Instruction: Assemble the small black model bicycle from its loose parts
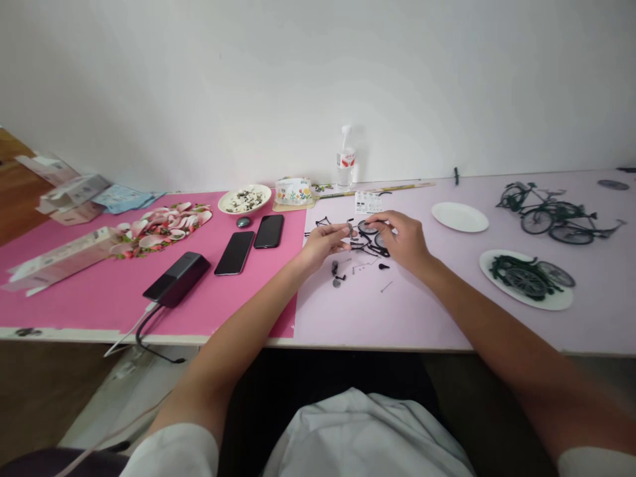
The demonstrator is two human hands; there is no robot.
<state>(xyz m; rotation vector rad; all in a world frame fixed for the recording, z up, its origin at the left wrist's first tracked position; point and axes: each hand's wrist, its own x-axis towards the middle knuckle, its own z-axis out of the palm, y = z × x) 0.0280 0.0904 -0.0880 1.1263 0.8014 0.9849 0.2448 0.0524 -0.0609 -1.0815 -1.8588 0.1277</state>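
My left hand (pixel 322 244) pinches a small grey metal part (pixel 350 230) above the lilac table mat (pixel 397 311). My right hand (pixel 403 238) is curled over a black model bicycle frame with small wheels (pixel 370 240), gripping it by the wheel end. Both hands meet over the middle of the table. Loose screws and small black pieces (pixel 360 270) lie on the mat just in front of them. A small printed sheet (pixel 368 201) lies behind the hands.
Two phones (pixel 251 242) and a black power bank (pixel 177 278) lie on the pink mat at left. A bowl (pixel 244 199), water bottle (pixel 346 159), empty white plate (pixel 460 216), plate with green bike parts (pixel 527 278) and assembled green model bicycles (pixel 554 212) stand around.
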